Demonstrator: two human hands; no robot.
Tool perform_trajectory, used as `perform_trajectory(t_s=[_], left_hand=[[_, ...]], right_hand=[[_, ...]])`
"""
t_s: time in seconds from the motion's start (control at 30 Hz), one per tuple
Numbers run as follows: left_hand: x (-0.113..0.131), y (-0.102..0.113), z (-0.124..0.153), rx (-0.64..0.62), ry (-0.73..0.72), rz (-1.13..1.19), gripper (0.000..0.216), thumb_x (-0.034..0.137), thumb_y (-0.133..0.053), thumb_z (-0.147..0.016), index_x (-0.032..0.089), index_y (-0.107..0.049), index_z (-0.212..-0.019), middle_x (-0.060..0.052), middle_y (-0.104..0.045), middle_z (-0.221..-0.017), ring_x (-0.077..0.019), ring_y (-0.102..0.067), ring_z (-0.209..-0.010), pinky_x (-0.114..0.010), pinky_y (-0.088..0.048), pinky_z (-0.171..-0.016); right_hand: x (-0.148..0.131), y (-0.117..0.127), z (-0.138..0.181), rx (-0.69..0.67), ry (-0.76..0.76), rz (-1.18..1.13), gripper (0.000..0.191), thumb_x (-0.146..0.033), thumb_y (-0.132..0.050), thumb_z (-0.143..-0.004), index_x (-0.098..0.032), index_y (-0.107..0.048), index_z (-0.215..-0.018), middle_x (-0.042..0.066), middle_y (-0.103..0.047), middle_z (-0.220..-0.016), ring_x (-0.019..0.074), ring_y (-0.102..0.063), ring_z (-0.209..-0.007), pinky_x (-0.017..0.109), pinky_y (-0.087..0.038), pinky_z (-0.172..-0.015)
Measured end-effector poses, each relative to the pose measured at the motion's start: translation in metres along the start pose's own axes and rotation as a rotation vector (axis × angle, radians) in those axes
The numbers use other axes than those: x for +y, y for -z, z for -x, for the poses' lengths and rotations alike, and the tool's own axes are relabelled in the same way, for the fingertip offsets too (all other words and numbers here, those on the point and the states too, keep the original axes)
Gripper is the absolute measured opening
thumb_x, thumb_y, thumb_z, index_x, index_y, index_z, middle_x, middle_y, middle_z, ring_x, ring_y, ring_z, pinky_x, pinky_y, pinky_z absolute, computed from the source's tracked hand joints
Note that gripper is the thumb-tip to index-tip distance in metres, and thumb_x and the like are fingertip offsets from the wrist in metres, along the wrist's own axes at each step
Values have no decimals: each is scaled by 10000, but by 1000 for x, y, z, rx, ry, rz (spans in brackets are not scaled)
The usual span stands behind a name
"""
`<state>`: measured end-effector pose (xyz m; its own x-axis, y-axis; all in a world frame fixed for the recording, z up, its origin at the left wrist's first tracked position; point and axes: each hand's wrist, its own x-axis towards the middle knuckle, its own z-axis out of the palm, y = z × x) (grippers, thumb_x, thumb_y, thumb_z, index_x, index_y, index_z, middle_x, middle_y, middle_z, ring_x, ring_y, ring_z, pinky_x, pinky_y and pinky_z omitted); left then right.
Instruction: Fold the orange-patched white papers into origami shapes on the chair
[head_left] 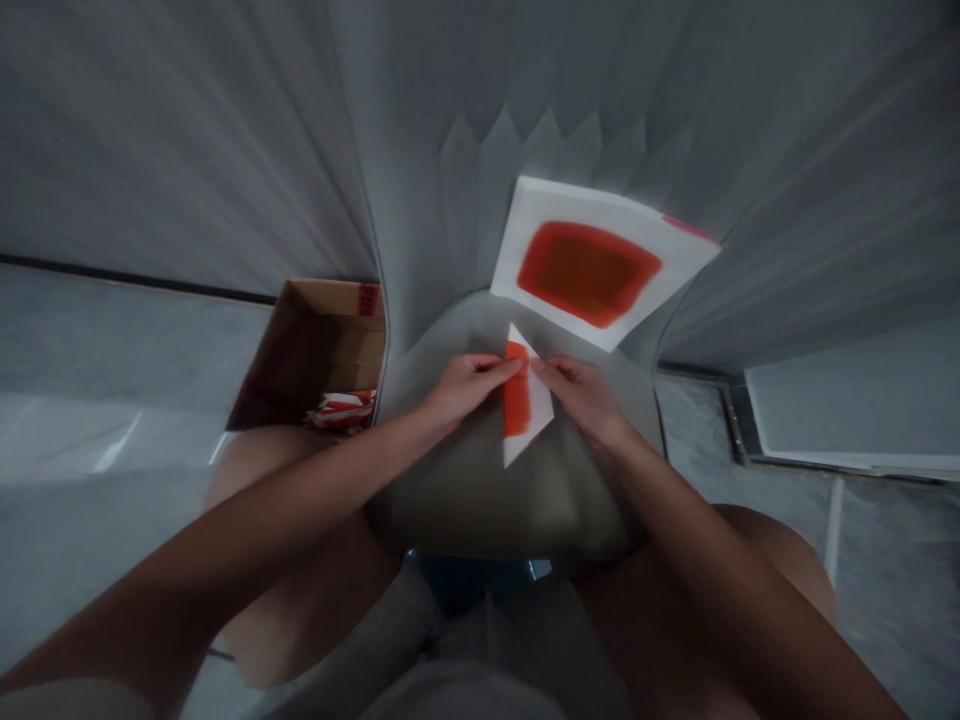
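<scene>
Between my two hands is a folded piece of red and white paper (517, 405), pointed at its top and bottom ends. My left hand (474, 382) pinches its left edge, with the thumb lying over the red part. On the right side, my right hand (581, 392) grips the white edge between thumb and fingers. Just beyond them lies a stack of white sheets (505, 262), the top one printed with a large orange-red square. Pale folded pointed strips (501, 150) stand out in a row behind the stack.
To my left an open cardboard box (307, 330) stands on the floor, with several red and white folded papers (343, 410) inside. A grey rounded stool-like surface (510, 510) is under my hands, between my knees. Grey tiled floor (97, 400) shows at both sides.
</scene>
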<state>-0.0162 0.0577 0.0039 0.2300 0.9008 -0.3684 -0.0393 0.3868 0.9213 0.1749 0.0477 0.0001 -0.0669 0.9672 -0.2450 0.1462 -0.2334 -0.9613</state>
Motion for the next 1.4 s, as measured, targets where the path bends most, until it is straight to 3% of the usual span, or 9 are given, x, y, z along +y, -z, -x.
perform_trajectory(t_s=[0.2,0.53,0.8,1.0,1.27,1.4], left_hand=[[2,-1,5,-123,157,11,429,549,-875,-742,184,-831,-964,-87,-783,-1003,-189,-690,-872,-313,-529,-802],[-6,-3,4,-35,70,-16,384,532,-868,-744,183,-819,-897,-57,-771,-926,-166,-656,-816,-293,-497,-773],[-2,-7,9,-222,199,69,513,609,-888,-695,182,-823,-971,-92,-781,-1006,-178,-674,-852,-284,-523,-755],[-9,-7,8,-201,112,13,443,562,-861,-738,175,-814,-949,-54,-773,-915,-155,-643,-759,-261,-465,-690],[-6,-7,7,-187,18,19,439,531,-889,-713,166,-806,-942,-64,-775,-944,-170,-656,-823,-282,-480,-764],[-4,-8,7,-165,48,42,514,642,-796,-793,172,-807,-1001,-81,-771,-1016,-178,-656,-863,-286,-486,-760]], right_hand=[[6,4,-7,171,107,63,416,-636,-752,-804,-227,-719,-739,6,-660,-677,162,-565,-628,298,-433,-567],[7,0,-4,136,28,-83,446,-647,-747,-826,-237,-657,-676,-21,-602,-626,142,-519,-585,293,-404,-553],[11,5,-9,256,164,36,512,-704,-670,-878,-242,-606,-667,-32,-530,-602,128,-452,-568,281,-359,-515],[12,1,-10,297,176,1,522,-706,-643,-892,-241,-575,-665,-27,-523,-619,132,-463,-580,287,-367,-532],[7,-3,-6,149,39,-163,428,-658,-749,-816,-243,-670,-746,-19,-603,-681,137,-512,-607,287,-392,-550],[5,-1,-3,133,35,-186,428,-664,-768,-801,-243,-695,-778,-8,-651,-732,150,-552,-655,296,-441,-586]])
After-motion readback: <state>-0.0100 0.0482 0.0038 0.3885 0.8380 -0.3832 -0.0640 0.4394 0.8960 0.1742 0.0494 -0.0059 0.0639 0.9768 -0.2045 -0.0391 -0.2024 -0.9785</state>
